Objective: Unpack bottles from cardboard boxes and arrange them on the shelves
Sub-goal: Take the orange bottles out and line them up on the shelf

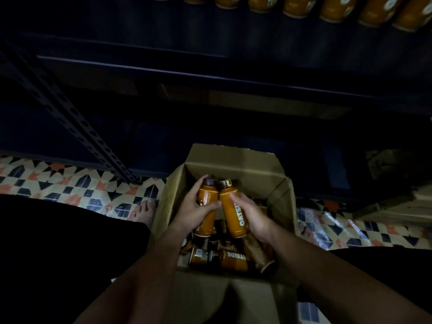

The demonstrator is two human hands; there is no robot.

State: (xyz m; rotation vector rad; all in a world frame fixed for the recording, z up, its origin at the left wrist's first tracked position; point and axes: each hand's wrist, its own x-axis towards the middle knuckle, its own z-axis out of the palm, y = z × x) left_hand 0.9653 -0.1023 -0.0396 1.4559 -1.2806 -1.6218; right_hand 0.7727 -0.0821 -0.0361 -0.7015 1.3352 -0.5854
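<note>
An open cardboard box [233,160] stands on the floor between my feet. My left hand [190,212] grips an orange bottle [208,195] with a dark cap, held above the box. My right hand [251,217] grips a second orange bottle [231,211] with white lettering, right beside the first. Several more orange bottles [231,259] lie loose on their sides in the bottom of the box. A row of the same bottles [336,7] stands on an upper shelf at the top of the view.
A dark metal shelving unit fills the upper half, with a perforated upright post [70,115] slanting down to the left. Its lower shelf edge [187,73] runs across. The floor has a patterned mat [70,185]. Another carton [397,206] sits at the right.
</note>
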